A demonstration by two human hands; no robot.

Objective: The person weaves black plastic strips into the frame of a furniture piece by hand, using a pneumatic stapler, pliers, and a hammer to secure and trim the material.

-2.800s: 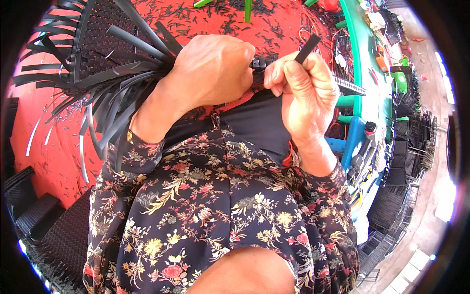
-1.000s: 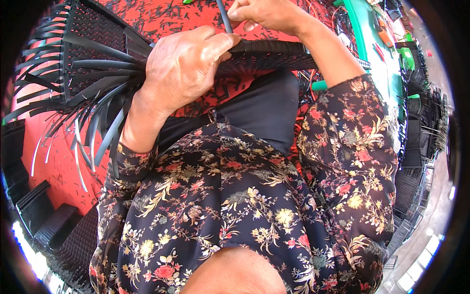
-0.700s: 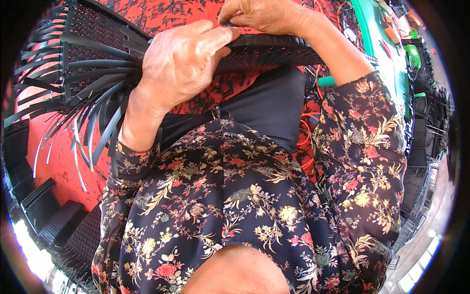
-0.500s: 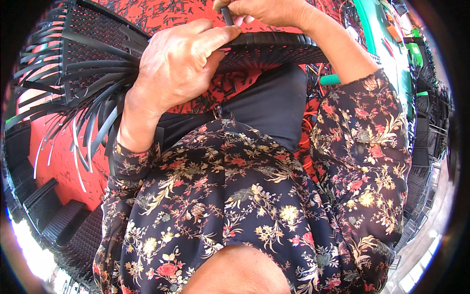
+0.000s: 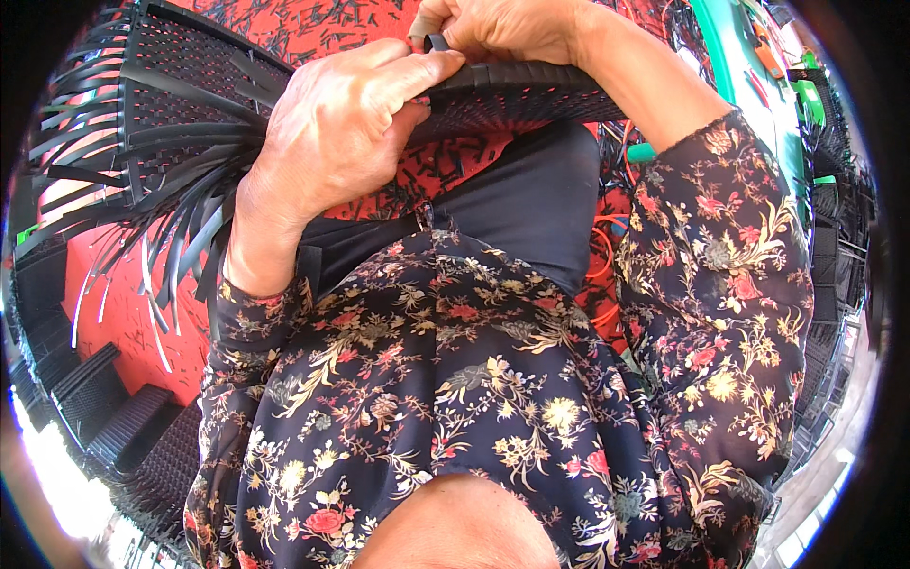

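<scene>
Across my lap lies a black woven panel (image 5: 517,106) with a rim wrapped in flat strip. My left hand (image 5: 336,133) is closed over that rim, its thumb and forefinger pressed along the top edge. Just beyond it, my right hand (image 5: 507,28) pinches a black flat strip (image 5: 436,43), which bends in a small loop by the left fingertips. Part of the right fingers is cut off by the upper picture edge. Loose black strip ends (image 5: 190,156) fan out to the left of my left wrist from the woven work.
A second woven section (image 5: 194,100) with a frame stands at the upper left. Black strip scraps litter the red floor (image 5: 133,322). Dark woven pieces (image 5: 133,427) are stacked at the lower left. To the right are a green-edged bench (image 5: 716,47) and an orange cord (image 5: 602,251).
The strip in my right hand has gone from standing straight to bent over in a loop. My right hand has come slightly lower, while the left keeps its hold.
</scene>
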